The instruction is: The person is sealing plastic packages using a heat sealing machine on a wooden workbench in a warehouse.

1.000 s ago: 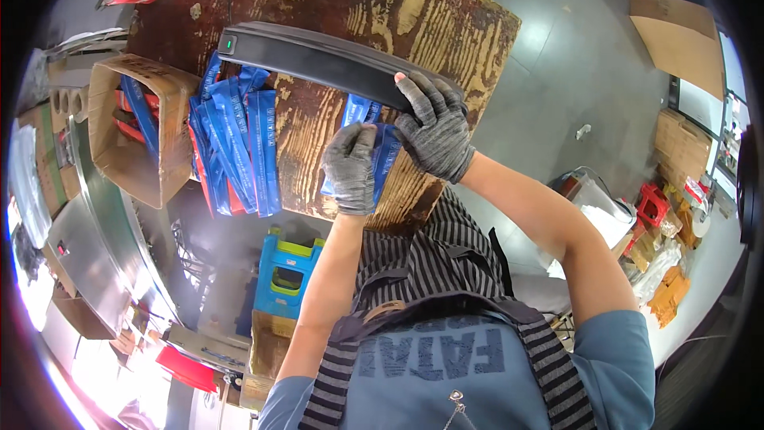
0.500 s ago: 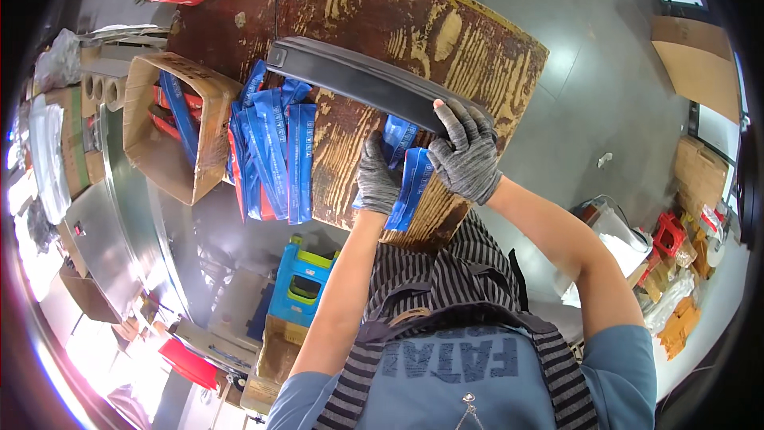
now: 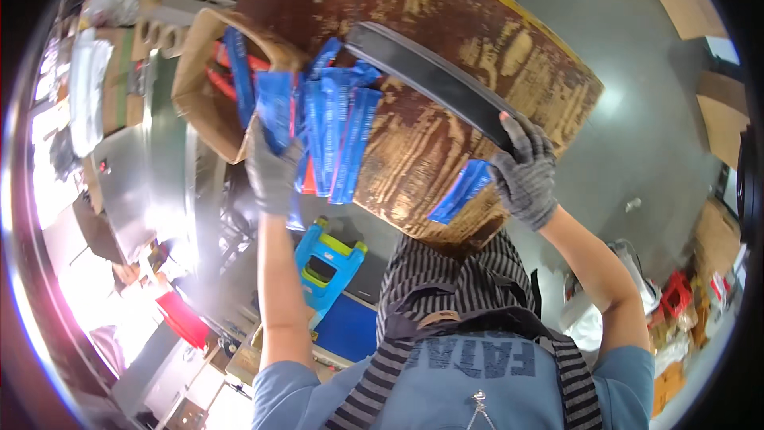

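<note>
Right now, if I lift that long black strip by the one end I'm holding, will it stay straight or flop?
The black strip is long and thin, held only at its near end by the right hand, so it would probably sag or bend. It looks rubbery, so the gloved grip likely won't slip. Probably light.

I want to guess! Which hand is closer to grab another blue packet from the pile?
Probably the left hand: it rests at the blue packets by the cardboard box. The right hand holds the black strip.
</note>
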Available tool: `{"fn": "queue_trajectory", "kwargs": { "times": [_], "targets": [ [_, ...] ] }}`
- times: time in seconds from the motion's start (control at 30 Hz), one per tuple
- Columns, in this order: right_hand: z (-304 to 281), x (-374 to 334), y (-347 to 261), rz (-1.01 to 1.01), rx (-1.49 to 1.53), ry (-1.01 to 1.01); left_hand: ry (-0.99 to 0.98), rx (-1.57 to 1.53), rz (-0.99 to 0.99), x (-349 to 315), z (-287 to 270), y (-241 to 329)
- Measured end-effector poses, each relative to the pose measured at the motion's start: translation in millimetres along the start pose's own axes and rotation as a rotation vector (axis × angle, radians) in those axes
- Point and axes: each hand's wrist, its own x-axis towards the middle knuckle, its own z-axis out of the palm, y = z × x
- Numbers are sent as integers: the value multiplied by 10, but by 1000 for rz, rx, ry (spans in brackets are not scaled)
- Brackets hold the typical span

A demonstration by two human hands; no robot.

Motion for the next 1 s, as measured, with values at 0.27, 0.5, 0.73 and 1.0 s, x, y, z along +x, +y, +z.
{"fn": "queue_trajectory", "kwargs": {
  "times": [0.27, 0.5, 0.73, 1.0],
  "targets": [
    [7, 24, -46, -4, 10, 25, -169, -448, 74, 179, -57, 619],
    [-29, 46, -31, 15, 33, 23, -993, -942, -318, -1116, 1311, 1456],
    [-321, 115, -195, 174, 94, -122, -1138, -801, -443, -1083, 1515, 924],
    [-205, 12, -165, 129, 65, -161, -1002, -990, -376, -559, 1619, 1279]
  ]
}}
